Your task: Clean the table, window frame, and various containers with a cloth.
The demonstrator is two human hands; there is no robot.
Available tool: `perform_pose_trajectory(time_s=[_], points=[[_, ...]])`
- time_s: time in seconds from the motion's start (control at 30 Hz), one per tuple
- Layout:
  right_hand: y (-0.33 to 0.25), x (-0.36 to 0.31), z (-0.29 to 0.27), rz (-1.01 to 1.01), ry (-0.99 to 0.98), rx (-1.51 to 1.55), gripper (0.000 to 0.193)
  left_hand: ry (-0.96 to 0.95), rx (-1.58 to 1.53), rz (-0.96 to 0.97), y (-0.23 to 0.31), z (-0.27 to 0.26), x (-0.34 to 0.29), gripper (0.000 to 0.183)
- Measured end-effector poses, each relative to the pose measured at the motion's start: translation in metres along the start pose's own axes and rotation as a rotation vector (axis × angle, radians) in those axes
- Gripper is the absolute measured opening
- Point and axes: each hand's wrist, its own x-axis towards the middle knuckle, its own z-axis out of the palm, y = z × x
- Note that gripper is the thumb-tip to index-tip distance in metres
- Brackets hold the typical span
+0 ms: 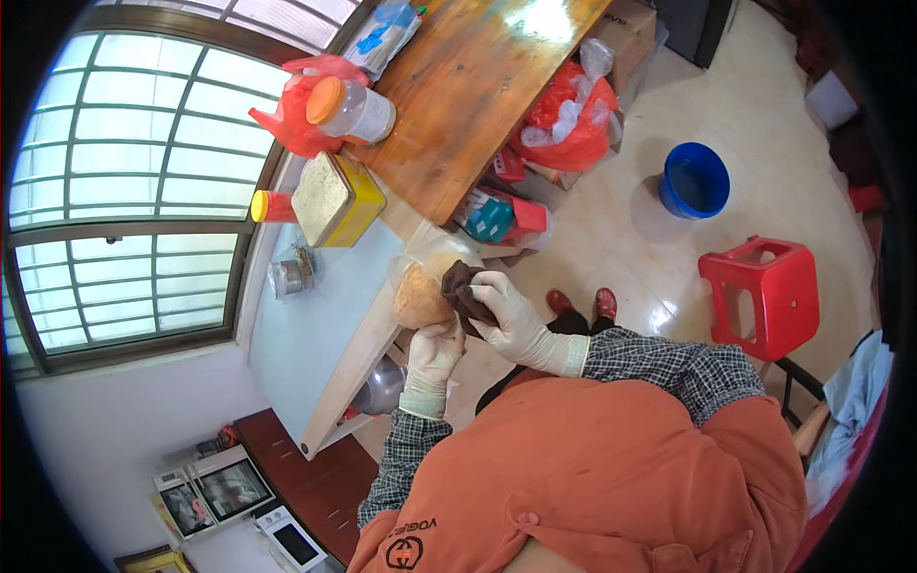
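Note:
Both my hands wear pale gloves. My left hand is closed around the lower end of a clear container with something tan in it. The container is tilted over the corner of the pale table; its exact kind is hard to make out. My right hand grips a bunched dark brown cloth, which lies against the container's right side. The cloth hides part of the container, and my right fingertips are partly tucked into its folds.
A square tin, a red jar with a yellow lid and a small clear jar stand near the window. Beyond is a wooden tabletop with an orange-lidded jar. A blue bucket and red stool stand right.

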Motion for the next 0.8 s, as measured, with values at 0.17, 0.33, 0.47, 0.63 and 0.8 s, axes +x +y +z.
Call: perform_pose_trajectory(time_s=[0.17, 0.33, 0.47, 0.63, 0.8], points=[[0.021, 0.061, 0.005, -0.133, 0.014, -0.076, 0.033, 0.03, 0.205, 0.051, 0.029, 0.021, 0.016, 0.056], [0.031, 0.13, 0.022, -0.116, 0.052, -0.102, 0.03, 0.051, 0.483, 0.064, 0.077, 0.035, 0.028, 0.055], [0.063, 0.181, 0.032, 0.049, 0.121, -0.061, 0.024, 0.038, 0.504, 0.034, 0.097, 0.024, 0.044, 0.051], [0.097, 0.216, 0.03, 0.179, 0.019, -0.133, 0.025, 0.009, 0.408, 0.0, 0.072, 0.038, 0.062, 0.052], [0.087, 0.215, 0.026, -0.126, 0.078, -0.265, 0.023, -0.006, 0.274, -0.055, 0.077, 0.032, 0.089, 0.053]])
